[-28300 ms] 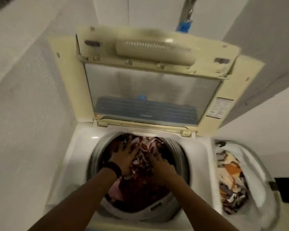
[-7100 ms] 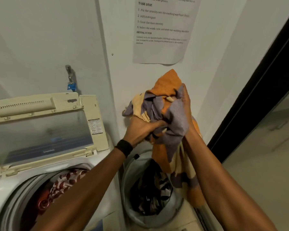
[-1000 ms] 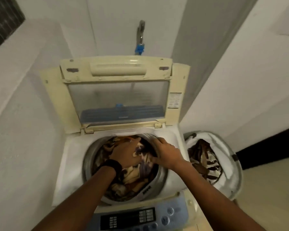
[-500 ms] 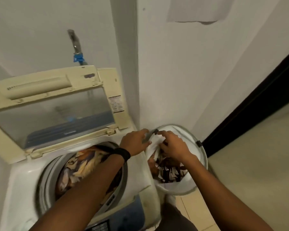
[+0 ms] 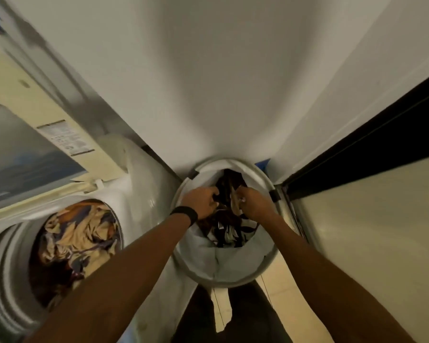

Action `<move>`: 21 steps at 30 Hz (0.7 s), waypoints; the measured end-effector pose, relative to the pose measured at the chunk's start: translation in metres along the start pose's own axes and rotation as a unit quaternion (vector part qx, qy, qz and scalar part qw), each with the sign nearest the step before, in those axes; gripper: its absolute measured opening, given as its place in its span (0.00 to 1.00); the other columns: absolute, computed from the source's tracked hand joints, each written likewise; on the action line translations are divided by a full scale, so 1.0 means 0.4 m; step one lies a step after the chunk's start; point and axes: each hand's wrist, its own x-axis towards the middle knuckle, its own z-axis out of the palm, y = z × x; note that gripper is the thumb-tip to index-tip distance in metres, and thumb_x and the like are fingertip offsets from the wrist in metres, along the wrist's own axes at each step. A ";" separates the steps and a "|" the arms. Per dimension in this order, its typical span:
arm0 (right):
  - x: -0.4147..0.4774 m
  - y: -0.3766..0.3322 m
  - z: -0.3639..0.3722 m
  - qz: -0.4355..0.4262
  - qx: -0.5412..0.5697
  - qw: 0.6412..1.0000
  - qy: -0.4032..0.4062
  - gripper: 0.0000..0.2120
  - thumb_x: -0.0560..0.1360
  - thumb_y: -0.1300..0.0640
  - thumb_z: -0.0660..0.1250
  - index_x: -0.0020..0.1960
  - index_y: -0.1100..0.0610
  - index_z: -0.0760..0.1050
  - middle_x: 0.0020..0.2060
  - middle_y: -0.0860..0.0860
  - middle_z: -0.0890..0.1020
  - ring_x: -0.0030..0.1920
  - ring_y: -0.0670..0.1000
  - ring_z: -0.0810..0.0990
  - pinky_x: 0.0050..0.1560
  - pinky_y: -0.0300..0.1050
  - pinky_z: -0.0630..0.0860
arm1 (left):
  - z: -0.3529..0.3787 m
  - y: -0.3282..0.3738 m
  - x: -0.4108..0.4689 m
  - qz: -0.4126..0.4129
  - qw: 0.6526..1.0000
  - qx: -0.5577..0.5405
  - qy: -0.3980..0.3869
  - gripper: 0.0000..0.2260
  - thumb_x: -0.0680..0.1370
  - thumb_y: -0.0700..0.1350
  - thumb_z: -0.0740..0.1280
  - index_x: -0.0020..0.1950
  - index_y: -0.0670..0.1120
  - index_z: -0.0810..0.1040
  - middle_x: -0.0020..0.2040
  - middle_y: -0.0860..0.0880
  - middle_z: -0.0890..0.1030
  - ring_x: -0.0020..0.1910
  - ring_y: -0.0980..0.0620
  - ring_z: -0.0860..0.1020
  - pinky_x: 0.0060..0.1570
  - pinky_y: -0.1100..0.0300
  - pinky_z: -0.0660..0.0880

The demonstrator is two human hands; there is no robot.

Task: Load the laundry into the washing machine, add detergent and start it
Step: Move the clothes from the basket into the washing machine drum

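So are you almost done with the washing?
Not yet. Some clothes already lie in the open washing machine. The left hand and right hand are in the laundry basket gathering dark patterned laundry. Detergent, lid and starting remain.

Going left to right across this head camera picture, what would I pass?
Washing machine drum full of patterned clothes → left hand → right hand, both in the laundry hamper → dark doorway.

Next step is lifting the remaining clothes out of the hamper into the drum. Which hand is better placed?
Left, slightly. Both hands are in the hamper on the dark clothes, but the left hand is on the side nearer the washer drum. The right hand can assist.
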 end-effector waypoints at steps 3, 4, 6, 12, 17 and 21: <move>0.043 0.049 0.063 0.017 -0.005 0.999 -0.037 0.15 0.82 0.57 0.62 0.66 0.58 0.77 0.59 0.58 0.82 0.58 0.61 0.81 0.58 0.53 0.78 | 0.084 -0.040 0.101 -0.044 0.998 -0.010 -0.044 0.13 0.80 0.46 0.69 0.64 0.46 0.78 0.53 0.44 0.83 0.53 0.42 0.81 0.55 0.47 0.79; 0.063 0.078 0.089 0.026 -0.012 0.998 -0.055 0.15 0.82 0.57 0.63 0.67 0.58 0.76 0.59 0.58 0.82 0.58 0.61 0.82 0.57 0.53 0.79 | 0.141 -0.067 0.154 -0.055 0.997 -0.018 -0.056 0.11 0.79 0.47 0.70 0.61 0.47 0.78 0.53 0.44 0.83 0.53 0.41 0.81 0.54 0.46 0.79; 0.085 0.125 0.131 0.029 -0.017 0.996 -0.076 0.16 0.80 0.58 0.64 0.67 0.57 0.76 0.59 0.59 0.82 0.59 0.62 0.81 0.56 0.53 0.79 | 0.241 -0.098 0.220 -0.079 0.994 -0.026 -0.073 0.11 0.79 0.50 0.69 0.59 0.50 0.77 0.58 0.45 0.81 0.55 0.39 0.81 0.57 0.45 0.79; 0.065 0.195 0.170 0.033 0.015 0.997 -0.065 0.20 0.79 0.63 0.65 0.70 0.55 0.76 0.67 0.57 0.78 0.64 0.58 0.78 0.61 0.46 0.74 | 0.370 -0.121 0.247 -0.165 0.982 -0.084 -0.032 0.14 0.85 0.46 0.61 0.67 0.41 0.75 0.63 0.36 0.79 0.59 0.36 0.78 0.61 0.44 0.75; 0.012 0.153 0.179 0.005 0.082 0.996 -0.023 0.27 0.78 0.62 0.68 0.76 0.55 0.69 0.70 0.57 0.74 0.69 0.58 0.74 0.65 0.40 0.69 | 0.251 -0.084 0.187 -0.132 0.957 -0.258 0.001 0.16 0.85 0.52 0.61 0.60 0.42 0.82 0.55 0.42 0.84 0.56 0.40 0.81 0.59 0.47 0.78; -0.033 0.082 0.166 -0.064 0.193 0.979 0.014 0.41 0.74 0.51 0.77 0.79 0.46 0.57 0.73 0.47 0.70 0.71 0.45 0.70 0.69 0.42 0.72 | 0.127 -0.027 0.097 -0.100 0.926 -0.363 0.023 0.15 0.85 0.54 0.62 0.54 0.46 0.84 0.49 0.50 0.85 0.50 0.50 0.83 0.53 0.58 0.79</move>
